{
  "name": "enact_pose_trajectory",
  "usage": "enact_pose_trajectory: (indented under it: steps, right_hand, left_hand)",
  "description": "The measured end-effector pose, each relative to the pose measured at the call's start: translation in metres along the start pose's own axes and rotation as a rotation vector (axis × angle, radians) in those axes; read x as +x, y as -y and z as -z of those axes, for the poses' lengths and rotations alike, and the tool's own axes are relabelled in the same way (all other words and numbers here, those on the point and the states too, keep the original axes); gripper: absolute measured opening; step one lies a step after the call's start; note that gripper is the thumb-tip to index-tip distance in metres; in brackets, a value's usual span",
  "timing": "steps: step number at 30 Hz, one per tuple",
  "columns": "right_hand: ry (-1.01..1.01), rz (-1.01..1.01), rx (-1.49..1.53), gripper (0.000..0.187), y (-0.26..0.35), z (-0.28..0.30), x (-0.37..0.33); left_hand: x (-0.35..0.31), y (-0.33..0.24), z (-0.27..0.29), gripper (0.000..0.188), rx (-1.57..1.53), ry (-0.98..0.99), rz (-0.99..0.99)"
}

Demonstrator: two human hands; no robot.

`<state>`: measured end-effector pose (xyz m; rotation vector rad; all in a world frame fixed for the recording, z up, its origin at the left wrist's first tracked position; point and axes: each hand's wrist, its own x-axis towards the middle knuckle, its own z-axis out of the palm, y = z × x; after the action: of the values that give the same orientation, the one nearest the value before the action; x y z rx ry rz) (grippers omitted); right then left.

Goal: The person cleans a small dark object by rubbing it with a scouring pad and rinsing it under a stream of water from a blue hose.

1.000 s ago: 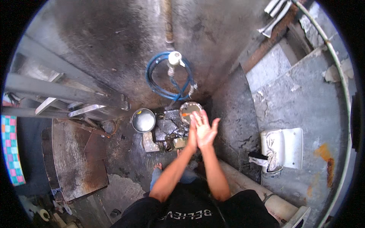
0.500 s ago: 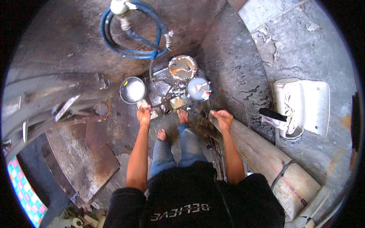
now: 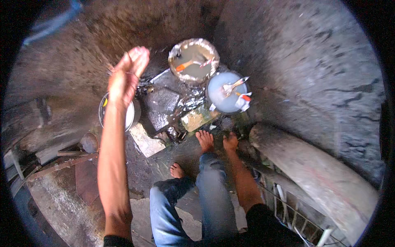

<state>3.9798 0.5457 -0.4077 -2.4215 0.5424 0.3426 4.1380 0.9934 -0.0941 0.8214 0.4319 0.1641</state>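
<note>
My left hand [image 3: 126, 76] is raised in front of the wall, its fingers stretched out and nothing visible in them. Its forearm passes over a metal pail [image 3: 131, 115] of white liquid, hiding part of it. My right hand [image 3: 230, 142] hangs low beside my right foot [image 3: 205, 140]; it is dark and blurred, so its fingers are unclear. Ahead stands a crusted round tub [image 3: 193, 77] of murky water with an orange-handled brush [image 3: 184, 66] in it. Nearer, a bucket [image 3: 214, 101] of cloudy liquid has a paintbrush [image 3: 238, 83] across it and a white-and-red scrap at its rim.
Wet dark slabs [image 3: 160, 103] lie between the containers. A pale block [image 3: 146, 140] and a yellowish brick [image 3: 198, 118] rest near my feet. A long rolled sheet [image 3: 312, 173] lies to the right above a metal rack [image 3: 288, 208]. Worn boards [image 3: 61, 197] lie at the left.
My left hand has risen forward from beside the pail to above it. My right hand has gone down beside my foot. The view has shifted closer, leaving the blue hose mostly out of it.
</note>
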Motion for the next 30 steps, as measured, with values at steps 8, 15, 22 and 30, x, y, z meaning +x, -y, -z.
enact_pose_trajectory:
  steps: [8,15,22,30]
  right_hand:
    - [-0.136,0.535,-0.224,0.063,0.008,-0.156,0.040]
    - [0.296,-0.050,0.578,0.014,0.062,-0.118,0.000]
    - [0.446,0.712,0.765,0.025,0.425,0.056,-0.148]
    - [0.360,0.770,0.448,0.038,0.628,0.101,-0.111]
  left_hand:
    - [0.015,-0.001,0.076,0.012,0.261,-0.333,-0.317]
    - [0.017,-0.022,0.123,0.010,0.296,-0.141,-0.339]
    - [-0.023,-0.037,0.047,0.053,-0.454,-0.072,-0.095]
    - [-0.065,-0.089,-0.060,0.057,-0.753,0.042,-0.090]
